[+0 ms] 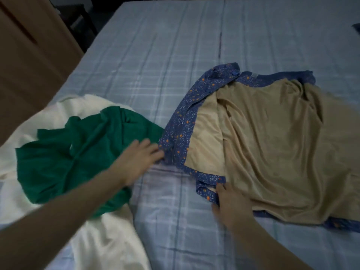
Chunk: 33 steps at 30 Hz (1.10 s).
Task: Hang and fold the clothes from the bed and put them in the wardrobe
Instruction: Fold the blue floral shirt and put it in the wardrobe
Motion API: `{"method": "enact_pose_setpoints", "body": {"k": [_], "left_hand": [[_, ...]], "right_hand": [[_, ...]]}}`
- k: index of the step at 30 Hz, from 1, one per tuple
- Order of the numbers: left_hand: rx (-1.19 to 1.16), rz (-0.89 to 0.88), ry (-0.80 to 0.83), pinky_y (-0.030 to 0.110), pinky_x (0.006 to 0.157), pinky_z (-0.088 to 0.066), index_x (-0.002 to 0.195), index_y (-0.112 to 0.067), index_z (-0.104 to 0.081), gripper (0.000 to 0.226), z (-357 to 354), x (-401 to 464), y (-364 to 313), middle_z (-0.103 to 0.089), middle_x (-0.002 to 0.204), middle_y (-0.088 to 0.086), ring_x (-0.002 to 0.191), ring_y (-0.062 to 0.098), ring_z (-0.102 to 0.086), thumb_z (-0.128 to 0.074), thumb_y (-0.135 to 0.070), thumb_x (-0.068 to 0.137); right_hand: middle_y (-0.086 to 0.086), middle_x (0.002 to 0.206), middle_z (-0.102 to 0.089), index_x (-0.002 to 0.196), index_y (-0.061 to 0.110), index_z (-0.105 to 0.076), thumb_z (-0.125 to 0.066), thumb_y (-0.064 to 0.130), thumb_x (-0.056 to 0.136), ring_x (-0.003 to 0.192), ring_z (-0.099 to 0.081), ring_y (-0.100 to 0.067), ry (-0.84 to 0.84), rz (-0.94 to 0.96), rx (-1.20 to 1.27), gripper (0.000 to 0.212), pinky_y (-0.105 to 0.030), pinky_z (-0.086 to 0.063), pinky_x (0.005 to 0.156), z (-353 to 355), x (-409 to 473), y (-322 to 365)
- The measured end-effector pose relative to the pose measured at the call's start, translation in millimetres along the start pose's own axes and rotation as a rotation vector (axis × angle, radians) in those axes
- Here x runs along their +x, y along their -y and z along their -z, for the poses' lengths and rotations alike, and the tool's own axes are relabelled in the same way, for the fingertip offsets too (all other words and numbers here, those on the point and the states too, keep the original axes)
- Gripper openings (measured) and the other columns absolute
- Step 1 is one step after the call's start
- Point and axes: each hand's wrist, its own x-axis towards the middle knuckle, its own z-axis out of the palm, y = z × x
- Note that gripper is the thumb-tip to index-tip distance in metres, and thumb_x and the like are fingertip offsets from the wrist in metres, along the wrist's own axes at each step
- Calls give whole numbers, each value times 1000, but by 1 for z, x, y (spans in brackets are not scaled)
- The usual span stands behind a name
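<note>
A blue floral garment (187, 112) with a tan lining (272, 145) lies spread inside out on the bed (148, 55), right of centre. My left hand (140, 158) reaches across a crumpled green garment (78, 152) and its straight fingers touch the blue garment's left edge. My right hand (231, 205) rests on the blue hem at the garment's near edge, fingers fairly straight. The green garment lies on a cream cloth (101, 240) at the left.
The bed carries a pale blue checked sheet. A brown wooden panel (29, 65) stands along the left side of the bed. A dark scrap of fabric (356, 28) shows at the far right edge.
</note>
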Motion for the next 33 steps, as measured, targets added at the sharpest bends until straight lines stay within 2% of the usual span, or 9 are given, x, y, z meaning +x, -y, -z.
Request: {"method": "enact_pose_setpoints", "body": {"k": [5,7,11,15,18,22,26,28,33], "left_hand": [[259,74,-75,45,69,-30,99,-18,-73,30,80,12,123,-55,100,16,90,36,-45,-58,-14,73],[373,210,103,45,73,-29,101,-20,-73,33,86,-6,152,-54,109,15,98,36,-44,-76,-10,70],[552,510,573,43,98,-29,129,-32,-55,46,57,-32,121,-28,147,5,129,28,-27,-62,-39,83],[-109,453,409,41,78,-50,94,-20,-61,22,15,-27,2,-57,109,8,100,31,-56,-61,-37,82],[-988,903,633,24,65,-49,93,-17,-62,37,-12,-1,-87,-68,102,8,84,22,-65,-50,-52,95],[-1851,1503,242,24,52,-50,92,-5,-66,37,-30,49,-146,-67,82,12,58,21,-62,-73,-40,85],[-1525,1515,147,33,81,-55,80,-29,-61,33,-55,63,-163,-64,107,10,94,25,-64,-79,-44,58],[-1269,1482,188,28,84,-45,74,-29,-57,24,-59,53,-162,-57,110,9,102,26,-56,-70,-48,79],[-1501,1554,307,29,58,-52,82,-8,-68,59,-45,23,-161,-69,77,11,65,24,-65,-57,-66,84]], "right_hand": [[-1,115,-57,123,22,-46,-41,19,96,104,-64,-27,65,25,-92,28,-34,-49,77,-3,-5,6],[-2,115,-57,126,22,-44,-39,15,96,105,-63,-27,106,35,-98,31,-35,-49,78,-8,-10,7],[-2,112,-56,125,24,-45,-40,18,97,102,-61,-26,84,-17,-29,29,-34,-46,73,-17,-16,2],[-1,114,-55,122,22,-44,-38,22,97,102,-60,-26,56,-33,27,25,-34,-42,69,-24,-13,0],[-1,114,-55,123,22,-44,-40,25,98,102,-60,-27,67,-23,42,26,-34,-38,66,-27,-8,-3],[-5,110,-57,119,21,-49,-39,25,100,98,-62,-30,71,16,45,22,-32,-32,64,-29,-6,-8],[-2,111,-59,127,27,-49,-35,28,101,97,-63,-27,62,50,45,29,-34,-42,68,-30,-7,-8],[0,117,-57,134,31,-43,-34,24,101,100,-63,-25,89,60,84,35,-36,-47,74,-32,-11,-7],[3,128,-52,141,38,-34,-35,20,98,109,-60,-23,133,56,132,46,-36,-49,85,-33,-32,-7]]}}
